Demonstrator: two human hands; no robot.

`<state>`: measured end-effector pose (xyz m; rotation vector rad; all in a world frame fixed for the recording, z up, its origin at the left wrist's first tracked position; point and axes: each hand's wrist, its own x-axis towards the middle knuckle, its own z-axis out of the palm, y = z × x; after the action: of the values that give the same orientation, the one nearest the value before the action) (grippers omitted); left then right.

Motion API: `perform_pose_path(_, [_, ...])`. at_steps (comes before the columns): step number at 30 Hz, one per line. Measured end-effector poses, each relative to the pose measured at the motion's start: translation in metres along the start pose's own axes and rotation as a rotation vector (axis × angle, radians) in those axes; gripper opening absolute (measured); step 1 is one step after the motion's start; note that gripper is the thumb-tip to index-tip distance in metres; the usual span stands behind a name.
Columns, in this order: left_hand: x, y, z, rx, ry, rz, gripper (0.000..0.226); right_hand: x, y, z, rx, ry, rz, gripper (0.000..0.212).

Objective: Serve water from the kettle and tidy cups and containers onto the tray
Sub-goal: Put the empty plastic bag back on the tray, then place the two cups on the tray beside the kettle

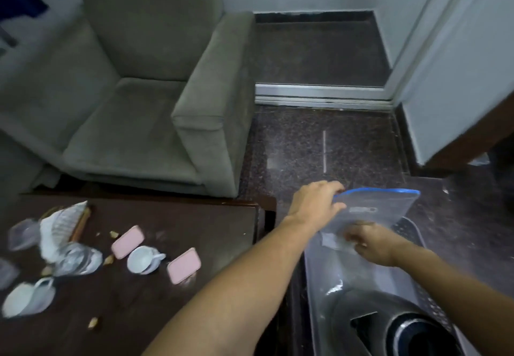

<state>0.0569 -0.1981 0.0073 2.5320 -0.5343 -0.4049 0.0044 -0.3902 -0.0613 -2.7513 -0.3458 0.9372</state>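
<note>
My left hand [313,204] grips the blue-zippered top edge of a clear plastic bag [381,208], held upright over a grey tray [319,286] at the lower right. My right hand [371,244] pinches the bag lower down. A steel kettle [395,325] with a dark round opening lies in the tray beneath the bag. On the dark wooden table [194,216] at the left lie two white cups, one [143,259] in the middle and one [27,300] near the left edge, both tipped over. Two pink containers [128,241] [184,265] sit beside the middle cup.
A tipped glass [75,259], a white cloth [59,225], clear plastic pieces [22,233] and crumbs [93,322] clutter the table's left part. A grey armchair [144,91] stands behind the table. Dark stone floor [319,147] and a door sill [322,97] lie ahead.
</note>
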Motion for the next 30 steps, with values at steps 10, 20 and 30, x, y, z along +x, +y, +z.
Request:
perform_pose_path(10, [-0.052, -0.038, -0.011, -0.082, 0.201, -0.018, 0.084, -0.007, -0.021, -0.012, -0.037, 0.004, 0.029, 0.037])
perform_pose_path(20, [-0.144, -0.145, -0.079, -0.101, 0.359, -0.090, 0.070, -0.006, -0.136, -0.056, -0.166, 0.016, 0.298, 0.024])
perform_pose_path(30, [-0.247, -0.291, -0.165, -0.162, 0.385, -0.360, 0.034, 0.039, -0.384, -0.039, 0.058, 0.224, 0.197, 0.015])
